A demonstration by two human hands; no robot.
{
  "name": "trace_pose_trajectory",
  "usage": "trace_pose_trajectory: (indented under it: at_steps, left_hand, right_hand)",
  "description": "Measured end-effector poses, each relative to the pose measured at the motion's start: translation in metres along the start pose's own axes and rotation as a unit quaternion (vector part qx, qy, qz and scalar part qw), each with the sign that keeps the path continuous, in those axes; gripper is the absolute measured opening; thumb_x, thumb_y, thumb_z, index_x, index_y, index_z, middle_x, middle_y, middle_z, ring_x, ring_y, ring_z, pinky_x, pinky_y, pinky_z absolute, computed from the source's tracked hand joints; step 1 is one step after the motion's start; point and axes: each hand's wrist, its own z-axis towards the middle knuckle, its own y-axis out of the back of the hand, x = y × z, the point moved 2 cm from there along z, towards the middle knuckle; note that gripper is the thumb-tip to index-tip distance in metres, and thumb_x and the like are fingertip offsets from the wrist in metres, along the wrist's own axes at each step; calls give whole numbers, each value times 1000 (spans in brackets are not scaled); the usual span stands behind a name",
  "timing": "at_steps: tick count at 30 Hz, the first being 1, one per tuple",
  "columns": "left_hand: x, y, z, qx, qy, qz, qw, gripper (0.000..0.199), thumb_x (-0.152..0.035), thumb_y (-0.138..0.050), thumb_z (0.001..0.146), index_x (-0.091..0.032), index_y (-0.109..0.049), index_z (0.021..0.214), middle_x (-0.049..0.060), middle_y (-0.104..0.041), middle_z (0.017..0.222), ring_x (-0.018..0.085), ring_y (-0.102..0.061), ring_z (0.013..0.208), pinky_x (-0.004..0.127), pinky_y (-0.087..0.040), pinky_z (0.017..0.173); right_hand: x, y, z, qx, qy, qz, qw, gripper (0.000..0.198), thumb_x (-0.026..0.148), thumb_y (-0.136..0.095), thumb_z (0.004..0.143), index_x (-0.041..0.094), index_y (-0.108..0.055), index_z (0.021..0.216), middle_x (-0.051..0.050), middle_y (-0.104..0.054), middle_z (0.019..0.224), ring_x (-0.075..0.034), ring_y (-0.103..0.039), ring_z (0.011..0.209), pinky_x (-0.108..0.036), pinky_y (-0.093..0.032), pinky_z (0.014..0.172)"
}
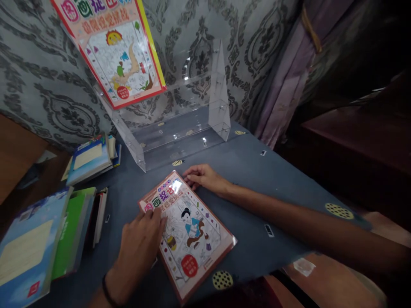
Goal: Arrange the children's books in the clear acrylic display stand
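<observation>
A picture book with a pink-red border and a seated figure in blue on its cover lies flat and slanted on the table. My left hand is closed on its left edge, with fingers bent over the cover. At the top right corner of the book, my right hand has its fingers curled together against the edge; the fingertips are partly hidden. Behind the book stands a clear acrylic rack with stepped shelves. A similar book with a sun on its cover leans upright at the rack's back left.
To the left sit a small pile of blue books and a row of leaning books, among them a green book and a large blue book. The grey tablecloth carries pineapple prints. A purple curtain hangs at the right.
</observation>
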Motion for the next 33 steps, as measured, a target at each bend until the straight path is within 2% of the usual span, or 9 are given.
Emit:
trace_pose_trajectory:
  at_steps: [2, 5, 9, 14, 20, 26, 33]
  left_hand:
    - [-4, 0, 19, -77, -31, -46, 995, 26, -24, -37, 103, -19, -62, 104, 9, -67, 102, 25, -65, 99, 32, -52, 72]
    - [-4, -7, 55, -155, -49, -110, 980, 27, -21, -39, 102, -17, -60, 118, 8, -61, 102, 22, -59, 98, 35, -51, 85]
    - [-5, -20, 84, -188, -44, -116, 974, 39, -17, -40, 101, -14, -54, 137, 9, -56, 102, 23, -53, 95, 36, -50, 85]
    - [-5, -31, 84, -218, -50, -99, 970, 45, -13, -41, 98, -17, -54, 140, 10, -55, 103, 23, -50, 94, 38, -49, 84]
    - [-4, -32, 83, -212, -60, -102, 970, 48, -13, -40, 97, -23, -54, 142, 10, -53, 105, 24, -49, 95, 38, -49, 84]
    - [-2, -25, 85, -198, -71, -126, 969, 45, -14, -40, 98, -23, -58, 139, 9, -52, 102, 22, -48, 93, 37, -48, 84]
    - [8, -22, 81, -167, -141, -169, 961, 41, -21, -41, 100, -25, -61, 137, 9, -52, 108, 22, -49, 99, 39, -47, 92]
  right_hand:
    - [-1, 1, 1, 8, 7, -10, 1000, 6, 15, -70, 80, 16, -69, 86, -3, -72, 76, -12, -66, 66, -23, -57, 59]
    - [-3, 3, -5, 10, 10, -18, 1000, 9, 18, -69, 82, 16, -69, 90, -5, -73, 81, -13, -68, 69, -27, -58, 63]
    - [-3, 3, -11, 16, 14, -18, 1000, 11, 19, -67, 83, 16, -68, 93, -6, -74, 85, -13, -68, 70, -27, -58, 65]
    - [-4, 3, -11, 25, 24, -28, 999, 12, 21, -68, 83, 16, -68, 94, -5, -74, 87, -12, -67, 70, -27, -58, 66]
    - [-7, 4, -9, 24, 31, -37, 999, 11, 21, -68, 84, 17, -68, 95, -5, -75, 87, -12, -67, 67, -28, -59, 68]
    - [-5, 3, -10, 20, 24, -42, 999, 10, 17, -65, 84, 16, -68, 94, -5, -75, 88, -11, -67, 66, -28, -59, 69]
    - [-3, 2, -11, 30, 27, -32, 999, 8, 16, -65, 83, 17, -66, 91, -4, -74, 87, -11, -67, 68, -26, -58, 67]
